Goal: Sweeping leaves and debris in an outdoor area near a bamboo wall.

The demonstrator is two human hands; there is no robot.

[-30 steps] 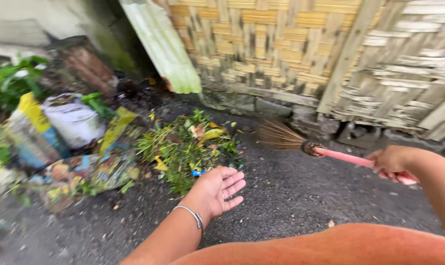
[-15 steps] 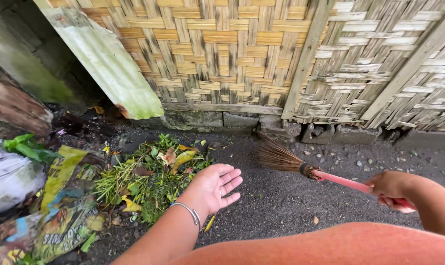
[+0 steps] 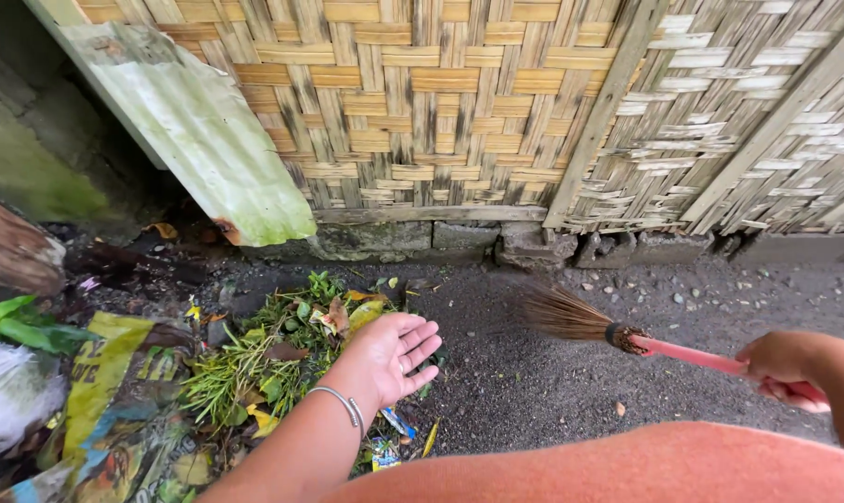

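my left hand (image 3: 389,354) hangs open, palm up, just over the pile of leaves (image 3: 287,359) by the woven wall (image 3: 459,102), while my right hand (image 3: 783,365) grips the broom (image 3: 627,337) low, bristles angled toward the pile.

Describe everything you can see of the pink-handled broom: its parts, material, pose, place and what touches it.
The pink-handled broom with brown bristles has a slim pink stick, smooth like plastic, joined by a dark wrapped collar to a fan of stiff brown fibres. It lies tilted, bristles pointing left and slightly up in the picture, over the dark gritty ground near the woven bamboo wall. The right hand grips the handle's far end. Whether the bristle tips touch the ground cannot be told.
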